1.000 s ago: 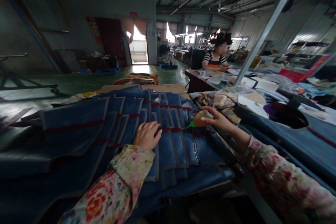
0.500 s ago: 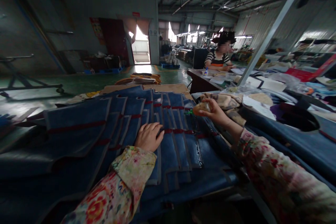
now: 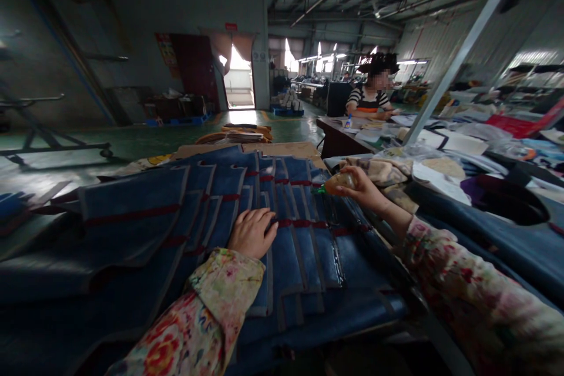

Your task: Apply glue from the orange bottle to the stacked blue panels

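Observation:
My right hand (image 3: 365, 188) is wrapped round a small squeeze bottle (image 3: 339, 184), tipped on its side, with yellowish contents. Its green nozzle (image 3: 318, 190) points left, close over the overlapping blue panels (image 3: 288, 258), which have grey edges and dark red stripes. A wet-looking, shiny line (image 3: 338, 264) runs down the edge of a panel at the right of the row. My left hand (image 3: 252, 232) lies palm down on the middle of the panels, fingers stretched forward. Whether the nozzle touches a panel I cannot tell.
A larger blue sheet (image 3: 132, 211) hangs in folds at the left. Cloth (image 3: 374, 170) and mixed scraps lie on the right, beside a slanting metal post (image 3: 467, 50). A co-worker (image 3: 371, 97) sits at a desk (image 3: 330, 132) farther back. A wheeled frame (image 3: 53, 144) stands at the left.
The whole view has shifted slightly to the right. Both hands stay in nearly the same places on the panels, and the bottle remains in my right hand.

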Demonstrator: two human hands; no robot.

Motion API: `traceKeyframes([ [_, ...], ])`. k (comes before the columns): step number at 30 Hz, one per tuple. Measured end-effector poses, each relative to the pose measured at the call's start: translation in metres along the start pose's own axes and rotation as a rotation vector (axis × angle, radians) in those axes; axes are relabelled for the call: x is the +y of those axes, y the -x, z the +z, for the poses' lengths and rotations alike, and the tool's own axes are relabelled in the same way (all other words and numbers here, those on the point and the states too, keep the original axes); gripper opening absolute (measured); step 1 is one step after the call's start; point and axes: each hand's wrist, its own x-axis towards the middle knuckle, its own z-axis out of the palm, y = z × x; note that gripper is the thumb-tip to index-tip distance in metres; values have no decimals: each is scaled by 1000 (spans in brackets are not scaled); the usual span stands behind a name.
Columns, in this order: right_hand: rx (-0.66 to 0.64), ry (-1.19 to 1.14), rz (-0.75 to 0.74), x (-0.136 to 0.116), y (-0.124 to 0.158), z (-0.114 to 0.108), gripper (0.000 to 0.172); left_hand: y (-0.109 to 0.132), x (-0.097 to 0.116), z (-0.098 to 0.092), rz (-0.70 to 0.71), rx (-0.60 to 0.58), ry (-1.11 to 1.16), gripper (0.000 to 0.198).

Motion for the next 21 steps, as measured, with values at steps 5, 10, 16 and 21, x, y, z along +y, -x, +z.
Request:
traceKeyframes([
  [5,74,26,-20,5,-10,4,46,0,0,0,-9,-2,2,26],
  [10,63,21,-18,5,-9,3,44,-1,0,-1,-1,-8,1,27],
  [16,109,26,-12,6,-18,6,43,-1,0,-1,-2,-3,-5,27],
  [21,88,41,4,9,-24,6,43,0,-1,0,-3,-4,-6,26],
])
